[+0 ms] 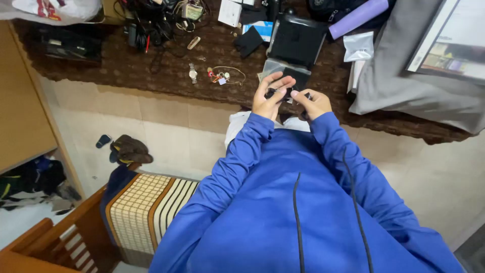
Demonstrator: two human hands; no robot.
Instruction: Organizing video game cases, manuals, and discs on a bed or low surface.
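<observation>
Small black item, held in both hands.
Left hand (267,97) and right hand (312,102) each closed their grip on the black item (284,93) above the brown surface (151,71); fingers appeared mid-adjustment.

A silver foil pouch (357,46) lies at one o'clock beside a white box (230,12) and a blue-and-white carton (262,29) at twelve. A printed white-bordered sheet (452,43) sits at two o'clock on grey cloth

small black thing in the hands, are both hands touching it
Touching. The head view shows the left hand and right hand both pinching the small black object between their fingertips, with no gap visible.
</observation>
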